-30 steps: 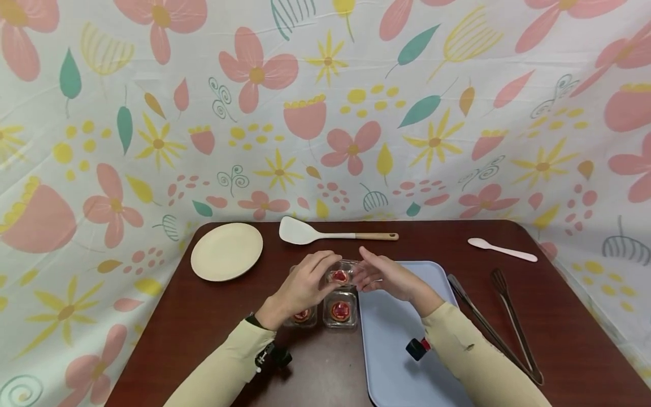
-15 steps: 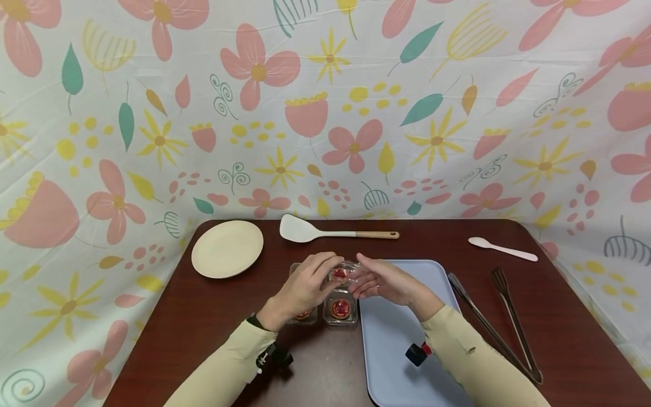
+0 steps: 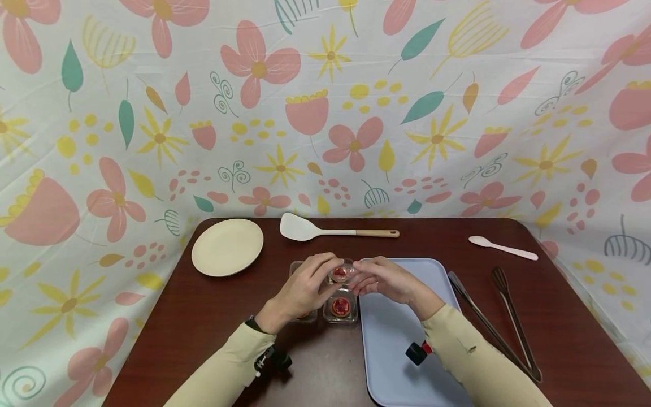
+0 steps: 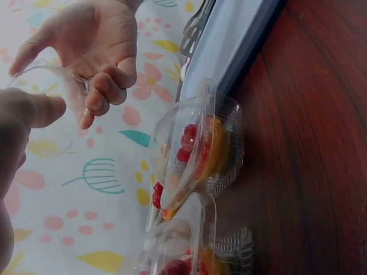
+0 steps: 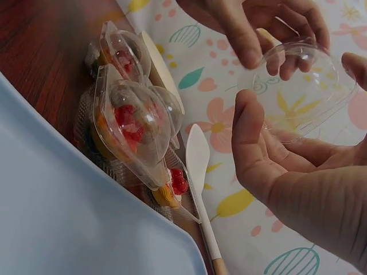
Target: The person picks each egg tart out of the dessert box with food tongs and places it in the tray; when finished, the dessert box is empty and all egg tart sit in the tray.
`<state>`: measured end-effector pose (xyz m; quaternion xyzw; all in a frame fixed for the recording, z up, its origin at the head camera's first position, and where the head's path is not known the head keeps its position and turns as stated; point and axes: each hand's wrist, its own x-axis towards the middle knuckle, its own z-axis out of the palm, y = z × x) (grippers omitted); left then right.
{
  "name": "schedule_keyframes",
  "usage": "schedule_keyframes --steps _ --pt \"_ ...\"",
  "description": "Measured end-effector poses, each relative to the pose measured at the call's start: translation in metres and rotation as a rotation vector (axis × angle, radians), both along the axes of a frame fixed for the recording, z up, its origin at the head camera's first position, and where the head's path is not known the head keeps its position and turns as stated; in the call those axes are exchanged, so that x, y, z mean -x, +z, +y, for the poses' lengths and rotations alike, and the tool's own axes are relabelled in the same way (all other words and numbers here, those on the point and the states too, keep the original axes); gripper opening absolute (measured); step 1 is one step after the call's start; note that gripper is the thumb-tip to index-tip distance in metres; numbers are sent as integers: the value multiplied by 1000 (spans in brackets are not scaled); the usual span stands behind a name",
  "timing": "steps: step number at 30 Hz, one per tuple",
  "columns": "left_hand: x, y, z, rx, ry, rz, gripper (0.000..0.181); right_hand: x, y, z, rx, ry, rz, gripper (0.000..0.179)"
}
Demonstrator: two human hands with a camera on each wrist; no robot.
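Note:
My left hand and right hand face each other over the small clear boxes. Between them they hold a clear domed plastic lid, raised above the table. The left fingers and thumb pinch one side of it; the right thumb and fingers grip the other. Below, an uncovered fruit tart with red topping sits in its plastic base. Nearer me, a closed clear box holds another tart with red fruit. More boxed tarts are partly hidden under my left hand.
A blue tray lies right of the boxes, under my right forearm. Tongs rest beyond it, with a pink spoon farther back. At the back are a cream plate and a white spatula with a wooden handle.
My right hand has moved slightly inward, and its thumb has come down to the lid. The left hand has hardly moved.

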<state>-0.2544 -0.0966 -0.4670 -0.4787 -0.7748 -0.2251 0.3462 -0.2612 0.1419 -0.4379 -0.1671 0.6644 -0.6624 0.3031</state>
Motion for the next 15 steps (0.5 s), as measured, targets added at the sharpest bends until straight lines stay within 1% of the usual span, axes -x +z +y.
schedule_keyframes --steps 4,9,12,15 --pt "-2 1 -1 -15 -23 -93 68 -1 -1 2 26 6 29 42" --pt "-4 2 -1 -32 -22 -218 76 -2 -1 3 30 16 74 31" --pt "-4 2 -2 -34 -18 -298 80 -3 -1 3 27 22 105 31" --pt "-5 2 -3 -30 -5 -367 80 -3 -2 3 23 28 130 37"
